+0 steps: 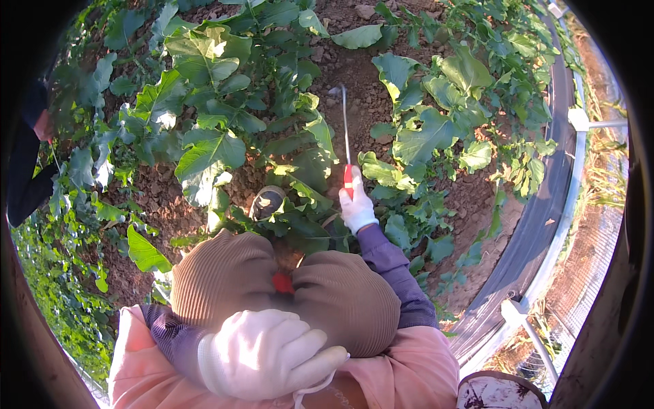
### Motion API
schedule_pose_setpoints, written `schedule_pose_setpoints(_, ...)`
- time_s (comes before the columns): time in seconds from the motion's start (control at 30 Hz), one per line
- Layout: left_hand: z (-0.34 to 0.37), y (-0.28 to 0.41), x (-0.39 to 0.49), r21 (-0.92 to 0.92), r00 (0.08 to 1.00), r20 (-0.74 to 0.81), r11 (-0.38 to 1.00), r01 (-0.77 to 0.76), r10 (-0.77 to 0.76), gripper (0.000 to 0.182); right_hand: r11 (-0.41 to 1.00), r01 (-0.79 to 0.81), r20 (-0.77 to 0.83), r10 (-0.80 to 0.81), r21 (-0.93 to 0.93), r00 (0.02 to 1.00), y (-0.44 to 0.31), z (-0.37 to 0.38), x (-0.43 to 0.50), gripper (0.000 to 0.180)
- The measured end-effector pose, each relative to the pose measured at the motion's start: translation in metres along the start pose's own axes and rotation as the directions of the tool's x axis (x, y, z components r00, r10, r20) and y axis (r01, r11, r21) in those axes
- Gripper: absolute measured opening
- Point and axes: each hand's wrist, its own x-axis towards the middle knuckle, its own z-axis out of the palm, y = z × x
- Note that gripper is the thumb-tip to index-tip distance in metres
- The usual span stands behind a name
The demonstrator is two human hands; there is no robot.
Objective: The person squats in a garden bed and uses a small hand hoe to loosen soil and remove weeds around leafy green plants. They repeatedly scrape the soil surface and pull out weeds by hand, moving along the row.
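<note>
My right hand [357,204], in a white glove, grips the red handle of a slim hand hoe [346,128]. Its long metal shaft points away from me, and the bent tip is at the bare brown soil [352,71] between leafy plants. My left hand [260,353], also gloved in white, is close to my chest with its back to the camera and its fingers bent. A thin white cord [317,386] passes by its fingertips; whether the fingers pinch it is hidden. My bent knees [225,276] in brown ribbed trousers are between the two hands.
Broad-leaved green plants [209,148] grow on my left, with more plants [424,133] on my right. A shoe [267,203] rests among the leaves. Black sheeting [541,204] and a metal rail [577,168] curve along the right. Another person's hand [43,125] shows at far left.
</note>
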Motion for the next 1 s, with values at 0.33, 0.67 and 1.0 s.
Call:
schedule_pose_setpoints(0.33,0.002,0.004,-0.010,-0.034,0.998,0.012,0.997,0.068,-0.068,0.027,0.658,-0.336,0.132,0.340,0.674,0.931,-0.036,-0.015,-0.007,0.028)
schedule_pose_setpoints(0.67,-0.003,-0.001,-0.001,-0.004,1.000,0.012,1.000,0.020,-0.020,0.026,0.959,0.087,-0.205,-0.032,0.268,0.978,0.056,0.038,-0.059,0.068)
schedule_pose_setpoints(1.0,-0.003,0.000,-0.006,-0.028,1.000,-0.009,1.000,0.006,-0.006,0.024,0.962,0.007,-0.127,0.029,0.273,0.991,0.064,0.008,-0.105,0.065)
